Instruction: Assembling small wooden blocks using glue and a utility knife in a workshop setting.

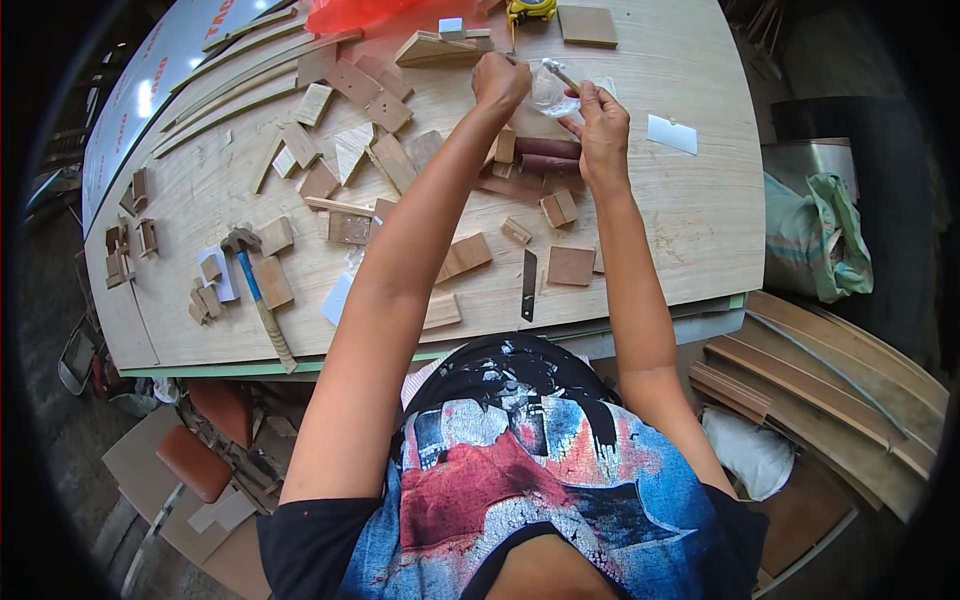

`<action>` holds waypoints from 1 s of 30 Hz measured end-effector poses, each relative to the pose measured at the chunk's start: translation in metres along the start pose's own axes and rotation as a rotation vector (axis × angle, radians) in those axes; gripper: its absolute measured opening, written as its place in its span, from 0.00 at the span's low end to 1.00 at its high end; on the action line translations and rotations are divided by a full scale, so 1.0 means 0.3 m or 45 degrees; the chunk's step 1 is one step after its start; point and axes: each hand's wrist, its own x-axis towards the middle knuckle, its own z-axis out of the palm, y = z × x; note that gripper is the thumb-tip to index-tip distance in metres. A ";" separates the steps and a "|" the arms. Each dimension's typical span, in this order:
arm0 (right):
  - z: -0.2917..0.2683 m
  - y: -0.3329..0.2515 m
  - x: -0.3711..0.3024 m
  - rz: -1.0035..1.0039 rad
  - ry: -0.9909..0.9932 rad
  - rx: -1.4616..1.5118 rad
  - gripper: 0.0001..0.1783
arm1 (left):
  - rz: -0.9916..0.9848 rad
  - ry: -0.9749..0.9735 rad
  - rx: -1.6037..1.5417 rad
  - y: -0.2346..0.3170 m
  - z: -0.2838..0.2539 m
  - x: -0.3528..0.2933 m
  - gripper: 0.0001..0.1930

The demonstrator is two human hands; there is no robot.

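Observation:
My left hand (500, 84) is closed at the far middle of the table, beside an angled wooden piece (440, 47) with a small white-topped block (452, 29) on it. What its fingers hold, if anything, is hidden. My right hand (604, 130) grips a small stick (562, 74) with a whitish end, its fingers pinched around it. Under that stick lies a clear plastic sheet (549, 98) with white, paste-like smears. Just nearer than my right hand is a dark reddish-brown roll (550, 163), possibly sandpaper.
Wood blocks and offcuts (350, 150) are scattered across the table (690, 220). A hammer (258, 290) lies front left, a dark flat blade (528, 285) front middle. A yellow tape measure (530, 10) and red plastic (360, 12) are at the back. A green sack (825, 240) stands right.

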 end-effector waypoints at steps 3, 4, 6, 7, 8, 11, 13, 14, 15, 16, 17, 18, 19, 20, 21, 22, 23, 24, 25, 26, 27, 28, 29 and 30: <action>0.007 0.004 -0.005 0.012 -0.012 -0.050 0.14 | 0.014 0.039 -0.019 -0.026 -0.020 0.019 0.12; -0.001 0.007 -0.001 -0.016 0.006 -0.086 0.14 | 0.019 0.035 -0.019 -0.014 -0.028 0.011 0.12; -0.023 0.005 -0.005 -0.045 0.035 -0.119 0.14 | 0.224 0.084 0.010 0.017 -0.053 -0.041 0.12; -0.026 -0.003 -0.018 -0.058 0.056 -0.159 0.15 | 0.227 0.091 0.010 0.017 -0.070 -0.062 0.12; -0.028 -0.011 -0.033 -0.071 0.077 -0.199 0.15 | 0.299 0.115 -0.059 0.018 -0.089 -0.084 0.12; -0.043 -0.013 -0.088 -0.224 0.144 -0.297 0.17 | 0.402 0.144 -0.179 0.000 -0.140 -0.160 0.12; -0.065 -0.012 -0.133 -0.263 0.176 -0.284 0.17 | 0.418 0.117 -0.300 -0.020 -0.173 -0.227 0.11; -0.086 -0.008 -0.153 -0.233 0.146 -0.276 0.16 | 0.400 0.098 -0.366 -0.044 -0.188 -0.257 0.11; -0.098 -0.006 -0.176 -0.203 0.116 -0.268 0.16 | 0.382 0.079 -0.432 -0.074 -0.204 -0.282 0.11; -0.098 -0.008 -0.205 -0.138 0.134 -0.221 0.14 | 0.384 0.091 -0.454 -0.116 -0.220 -0.303 0.11; -0.102 -0.001 -0.230 -0.147 0.131 -0.217 0.14 | 0.343 0.078 -0.513 -0.141 -0.231 -0.330 0.10; -0.104 0.013 -0.255 -0.129 0.118 -0.174 0.14 | 0.302 0.066 -0.573 -0.167 -0.240 -0.359 0.10; -0.109 0.028 -0.275 -0.113 0.104 -0.131 0.14 | 0.307 0.059 -0.605 -0.181 -0.248 -0.392 0.10; -0.117 0.050 -0.297 -0.135 0.047 -0.139 0.14 | 0.268 0.058 -0.592 -0.196 -0.252 -0.426 0.10; -0.120 0.073 -0.318 -0.105 0.034 -0.117 0.13 | 0.228 0.057 -0.578 -0.211 -0.252 -0.450 0.10; -0.110 0.095 -0.337 -0.078 0.012 -0.096 0.12 | 0.285 0.072 -0.556 -0.247 -0.239 -0.459 0.10; -0.110 0.123 -0.348 -0.069 -0.013 -0.094 0.12 | 0.303 0.091 -0.491 -0.255 -0.224 -0.478 0.10; -0.108 0.150 -0.355 -0.053 -0.031 -0.074 0.12 | 0.320 0.109 -0.426 -0.262 -0.206 -0.497 0.10; -0.099 0.161 -0.367 -0.032 -0.049 -0.056 0.12 | 0.293 0.106 -0.351 -0.239 -0.201 -0.529 0.10; -0.095 0.169 -0.375 -0.017 -0.047 -0.101 0.12 | 0.362 0.108 -0.290 -0.237 -0.187 -0.536 0.10; -0.094 0.175 -0.380 -0.020 -0.045 -0.100 0.12 | 0.431 0.109 -0.229 -0.232 -0.176 -0.542 0.10; -0.085 0.169 -0.389 -0.006 -0.039 -0.107 0.12 | 0.505 0.124 -0.165 -0.230 -0.169 -0.545 0.12; -0.077 0.166 -0.394 0.007 -0.031 -0.114 0.12 | 0.507 0.126 -0.165 -0.229 -0.168 -0.542 0.12; -0.072 0.167 -0.395 0.006 -0.032 -0.114 0.12 | 0.626 0.181 -0.051 -0.226 -0.166 -0.534 0.14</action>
